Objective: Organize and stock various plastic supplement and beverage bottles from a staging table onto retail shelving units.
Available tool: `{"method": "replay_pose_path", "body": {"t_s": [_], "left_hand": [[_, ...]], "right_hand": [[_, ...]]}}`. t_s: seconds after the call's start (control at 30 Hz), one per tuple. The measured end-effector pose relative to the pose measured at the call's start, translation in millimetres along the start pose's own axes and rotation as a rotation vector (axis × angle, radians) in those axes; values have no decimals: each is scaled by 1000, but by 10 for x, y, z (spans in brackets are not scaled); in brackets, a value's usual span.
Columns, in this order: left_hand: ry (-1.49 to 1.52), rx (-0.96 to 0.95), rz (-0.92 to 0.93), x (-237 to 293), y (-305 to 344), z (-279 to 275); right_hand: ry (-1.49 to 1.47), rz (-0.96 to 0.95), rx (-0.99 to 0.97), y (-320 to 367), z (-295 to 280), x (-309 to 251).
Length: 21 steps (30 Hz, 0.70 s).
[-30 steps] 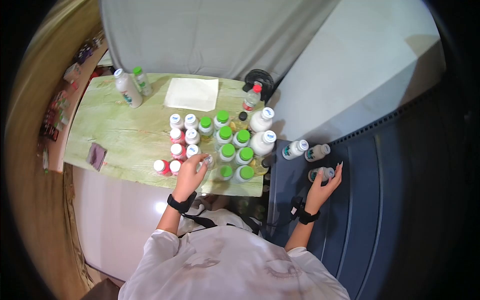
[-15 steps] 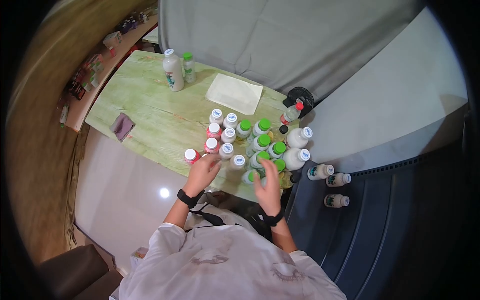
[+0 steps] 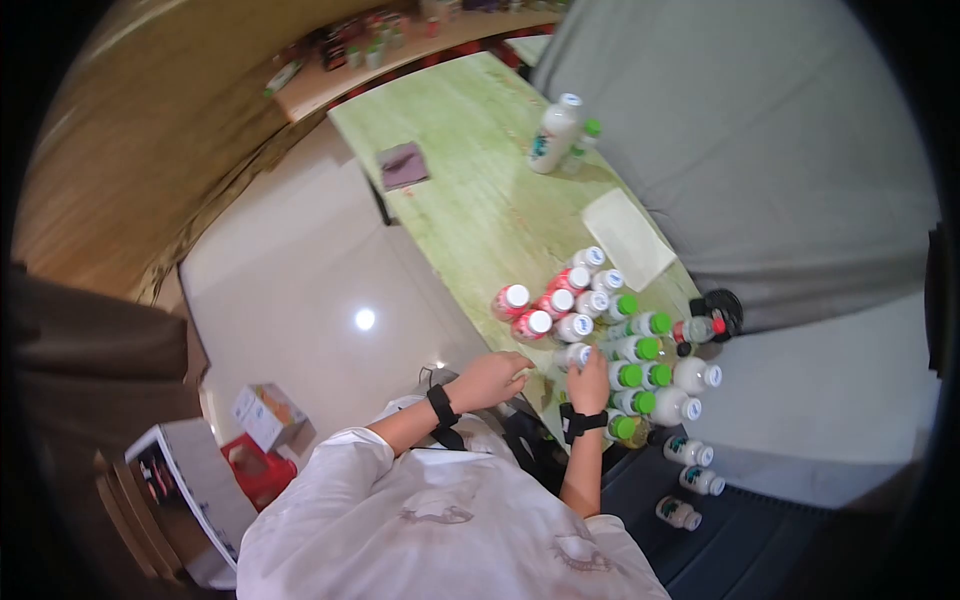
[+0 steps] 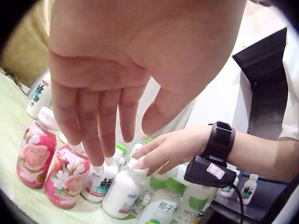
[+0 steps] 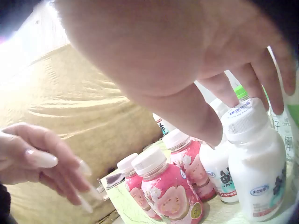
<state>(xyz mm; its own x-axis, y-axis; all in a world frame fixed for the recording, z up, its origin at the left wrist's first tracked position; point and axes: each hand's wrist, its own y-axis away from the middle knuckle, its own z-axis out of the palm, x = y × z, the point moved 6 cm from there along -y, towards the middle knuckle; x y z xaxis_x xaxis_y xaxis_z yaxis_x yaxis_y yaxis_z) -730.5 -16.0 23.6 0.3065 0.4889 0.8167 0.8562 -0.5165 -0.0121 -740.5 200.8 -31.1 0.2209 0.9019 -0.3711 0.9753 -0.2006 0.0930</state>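
Observation:
My right hand (image 3: 590, 383) reaches over a small white milk-like bottle (image 3: 569, 358) at the table's near edge. In the right wrist view its thumb and straight fingers lie about the cap of that bottle (image 5: 256, 175), and the left wrist view shows the fingertips right at the cap. My left hand (image 3: 490, 380) hovers by the table edge with loosely bent fingers and holds nothing. Close to it stand pink bottles with white caps (image 3: 531, 324). Green-capped bottles (image 3: 627, 375) are packed beside the right hand.
Larger white bottles (image 3: 680, 406) stand behind the green-capped ones. Several white bottles (image 3: 690, 451) stand on a dark ribbed surface at the right. The green table (image 3: 450, 150) also bears a folded cloth (image 3: 403, 165), a white sheet (image 3: 630, 238) and a tall white bottle (image 3: 556, 135).
The head view has turned, shifting the table rightward. My right hand has come from the white bottles on the dark surface to the bottle at the table edge. My left hand has left the bottles.

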Motion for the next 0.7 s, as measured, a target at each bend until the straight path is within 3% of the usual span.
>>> {"method": "replay_pose_path", "body": {"t_s": [0.13, 0.3, 0.57, 0.7], "left_hand": [[6, 48, -65, -220, 408, -9], [-1, 50, -165, -416, 771, -98], [27, -30, -59, -485, 832, -235], [36, -95, 47, -531, 871, -488]], "right_hand": [[50, 19, -37, -77, -37, -36], [14, 15, 55, -97, 64, 65], [-1, 74, 126, 42, 75, -69], [-35, 128, 220, 384, -1, -392]]}}
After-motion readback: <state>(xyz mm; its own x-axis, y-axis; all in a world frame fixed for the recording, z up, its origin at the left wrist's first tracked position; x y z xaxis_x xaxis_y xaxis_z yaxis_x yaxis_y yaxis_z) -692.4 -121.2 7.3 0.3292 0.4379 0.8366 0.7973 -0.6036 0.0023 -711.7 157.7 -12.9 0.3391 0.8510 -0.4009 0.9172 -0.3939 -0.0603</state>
